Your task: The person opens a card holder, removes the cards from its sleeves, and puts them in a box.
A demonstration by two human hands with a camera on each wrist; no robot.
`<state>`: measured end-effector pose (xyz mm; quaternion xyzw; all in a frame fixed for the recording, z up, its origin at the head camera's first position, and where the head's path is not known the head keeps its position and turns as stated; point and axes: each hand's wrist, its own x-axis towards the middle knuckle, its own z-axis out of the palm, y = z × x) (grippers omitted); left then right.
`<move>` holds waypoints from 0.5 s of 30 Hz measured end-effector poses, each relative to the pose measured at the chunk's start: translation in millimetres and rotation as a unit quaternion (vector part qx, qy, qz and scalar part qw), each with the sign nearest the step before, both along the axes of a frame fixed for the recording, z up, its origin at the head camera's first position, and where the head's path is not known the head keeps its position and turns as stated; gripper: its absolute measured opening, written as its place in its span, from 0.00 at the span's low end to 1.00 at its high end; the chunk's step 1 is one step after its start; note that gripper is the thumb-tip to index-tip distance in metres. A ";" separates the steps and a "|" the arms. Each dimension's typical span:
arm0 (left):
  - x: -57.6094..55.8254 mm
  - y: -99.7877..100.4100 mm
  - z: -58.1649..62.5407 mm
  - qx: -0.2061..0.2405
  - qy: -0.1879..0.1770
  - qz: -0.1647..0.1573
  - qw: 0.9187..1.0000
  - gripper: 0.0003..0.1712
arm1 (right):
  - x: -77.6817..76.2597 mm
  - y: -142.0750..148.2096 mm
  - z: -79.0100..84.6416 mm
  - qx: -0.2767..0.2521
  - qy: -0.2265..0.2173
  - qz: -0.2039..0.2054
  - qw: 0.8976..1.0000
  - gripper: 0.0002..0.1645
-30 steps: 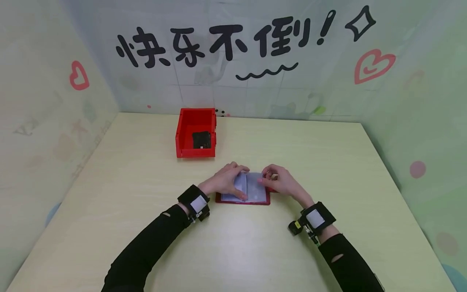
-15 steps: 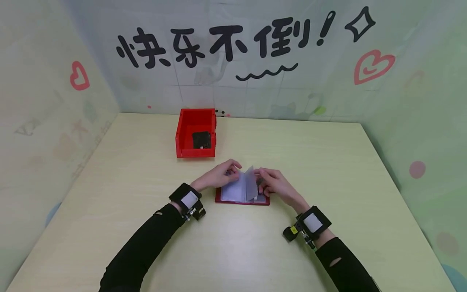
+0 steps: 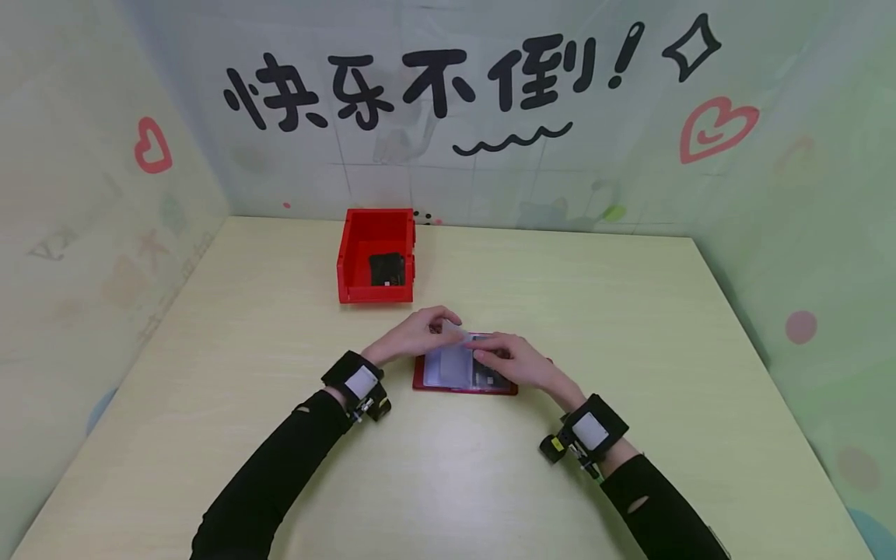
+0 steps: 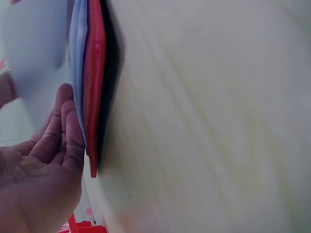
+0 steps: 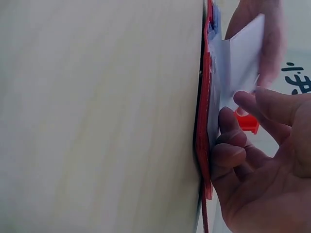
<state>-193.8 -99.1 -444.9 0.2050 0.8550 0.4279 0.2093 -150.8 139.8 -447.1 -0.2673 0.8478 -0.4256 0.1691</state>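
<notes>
A red card holder with clear plastic sleeves lies spread on the table. One translucent sleeve page stands raised, leaning left. At its edge my right hand has thumb and forefinger together on the page's corner, the other fingers bent against the sleeves below. My left hand is at the upper left of the holder; in the left wrist view its fingers rest loosely against the stacked sleeves, pinching nothing. A dark card shows in the right-hand sleeve, partly covered by my right hand.
Behind the hands stands a red open-front bin holding a black flat item. The pale wooden table is bounded by printed cloth walls at the back and sides.
The left hand has moved off the pages toward the upper left. The right hand has lifted a sleeve page and brought it leftward, uncovering the dark card on the right.
</notes>
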 end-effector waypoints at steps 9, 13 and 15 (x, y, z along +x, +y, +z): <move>2.3 1.3 -1.1 -0.009 0.046 -0.005 0.999 0.17 | -1.3 6.0 -0.2 0.028 0.013 -0.027 0.999 0.24; 6.2 7.5 4.8 -0.048 0.053 -0.003 0.997 0.14 | -2.1 10.0 3.9 0.064 0.016 -0.053 0.996 0.34; 8.0 10.9 7.1 -0.069 0.055 -0.002 0.996 0.14 | -2.9 12.2 6.2 0.094 0.028 -0.055 0.994 0.38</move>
